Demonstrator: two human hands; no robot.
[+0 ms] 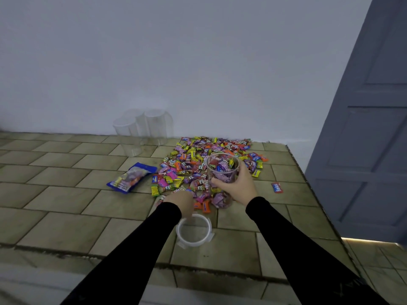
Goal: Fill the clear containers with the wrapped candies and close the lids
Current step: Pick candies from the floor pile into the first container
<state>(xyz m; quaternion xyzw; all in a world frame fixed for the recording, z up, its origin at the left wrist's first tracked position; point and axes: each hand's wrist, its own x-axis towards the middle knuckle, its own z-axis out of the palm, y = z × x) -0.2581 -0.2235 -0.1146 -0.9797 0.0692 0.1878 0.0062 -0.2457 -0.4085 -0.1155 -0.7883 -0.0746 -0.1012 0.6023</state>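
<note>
Candies (198, 164) lie in a big pile on the tiled worktop (66, 194), far side, w/ a blue candy bag (132, 177) just left. Right hand (235, 186) is wrapped round a clear container (222, 172), partly full, tipped a bit. Left hand (182, 202) is down at the near edge of the pile; can't tell if its fingers are curled on sweets. Lid (194, 231) waits near. Best: keep container steady, mouth up, drop small handfuls in. Empty containers (143, 130) far left look blurry.

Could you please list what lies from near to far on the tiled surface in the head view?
Lid → left hand → held container in right hand → candy pile → empty containers by the wall.
</note>
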